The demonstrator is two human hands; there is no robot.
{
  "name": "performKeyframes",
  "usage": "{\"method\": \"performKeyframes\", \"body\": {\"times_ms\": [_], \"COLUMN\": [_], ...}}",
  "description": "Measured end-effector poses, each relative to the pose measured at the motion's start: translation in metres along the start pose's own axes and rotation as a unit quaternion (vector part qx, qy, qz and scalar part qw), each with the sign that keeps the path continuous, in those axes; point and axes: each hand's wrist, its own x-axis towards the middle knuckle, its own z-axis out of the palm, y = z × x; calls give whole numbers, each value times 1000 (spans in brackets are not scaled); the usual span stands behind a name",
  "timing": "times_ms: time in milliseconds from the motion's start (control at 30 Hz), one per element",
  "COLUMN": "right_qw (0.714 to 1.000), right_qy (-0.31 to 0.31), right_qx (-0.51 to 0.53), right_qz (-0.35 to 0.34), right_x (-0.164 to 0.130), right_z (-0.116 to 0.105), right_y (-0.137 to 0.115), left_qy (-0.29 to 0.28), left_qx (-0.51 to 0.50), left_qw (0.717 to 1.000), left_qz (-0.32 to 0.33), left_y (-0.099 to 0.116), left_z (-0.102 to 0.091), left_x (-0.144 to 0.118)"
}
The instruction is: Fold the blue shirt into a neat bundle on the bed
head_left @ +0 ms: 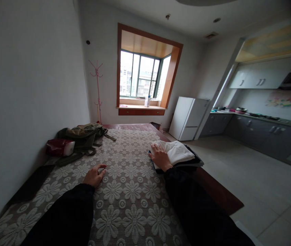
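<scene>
My right hand [160, 156] lies flat, fingers spread, on the near left part of a stack of folded clothes [179, 152], white on top and dark below, at the right edge of the bed [125, 191]. My left hand [94, 175] rests on the flower-patterned bedspread with fingers loosely curled and holds nothing. Both arms wear dark sleeves.
An olive-green bag [85, 135] and a red and white pouch [59, 147] lie at the far left of the bed by the wall. Beyond stand a pink coat rack [98, 90], a window with a bottle [147, 101], a white fridge [188, 118] and kitchen counters [260, 131].
</scene>
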Motion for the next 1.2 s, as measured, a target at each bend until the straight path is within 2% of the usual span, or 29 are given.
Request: {"method": "performKeyframes", "body": {"times_ms": [367, 533, 733, 967, 1200], "right_qw": [993, 991, 994, 998, 999], "right_qy": [-114, -125, -89, -41, 5], "right_qx": [10, 25, 21, 39, 50], "right_qz": [22, 36, 63, 10, -16], "right_x": [-5, 15, 49, 38, 33], "right_z": [-4, -16, -16, 1, -5], "right_y": [-3, -2, -13, -16, -14], "left_qy": [-1, -2, 3, 1, 3], "left_qx": [6, 5, 1, 12, 32], "left_qw": [1000, 1000, 1000, 1000, 999], "left_qz": [-2, -4, -8, 6, 8], "left_y": [3, 5, 7, 5, 4], "left_z": [-2, -2, -4, -2, -3], "left_x": [-1, -4, -5, -3, -1]}}
